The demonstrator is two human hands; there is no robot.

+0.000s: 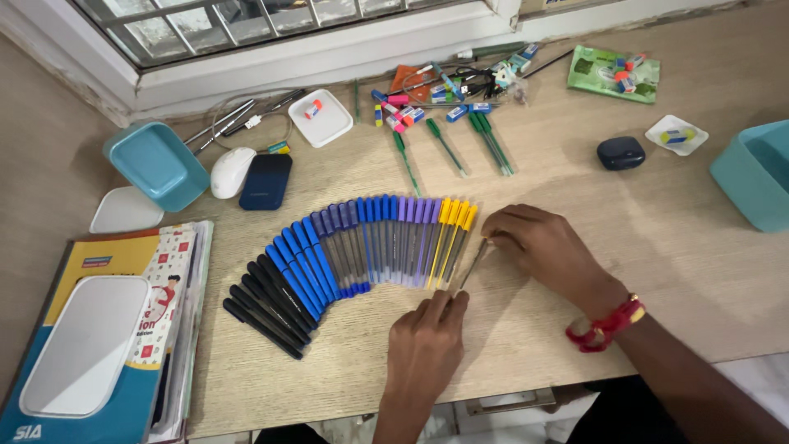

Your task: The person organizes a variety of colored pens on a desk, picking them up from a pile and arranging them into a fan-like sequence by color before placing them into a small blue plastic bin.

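Here both hands work on one pen at the right end of a fan of capped pens that lies in the middle of the wooden counter. The right hand, with a red band on the wrist, pinches the upper end of this pen between the fingertips; the left hand pinches its lower end, close to the near edge of the counter. So both hands are closed on the same pen, one at each end. The pen lies just beside the yellow-capped pens, slightly apart from them and tilted as they are. I cannot tell the colour of its cap, because the fingers cover it.

The fan goes by colour: black pens at the left, then blue ones, purple ones, and the yellow ones last. I judge that the step in hand is laying this pen as the newest member of the row. The next move would need to bring it against the last yellow pen at the same angle, without pushing the neighbours out of line.

Toward the far edge lie green pens and small erasers, and a teal box stands at the right edge.
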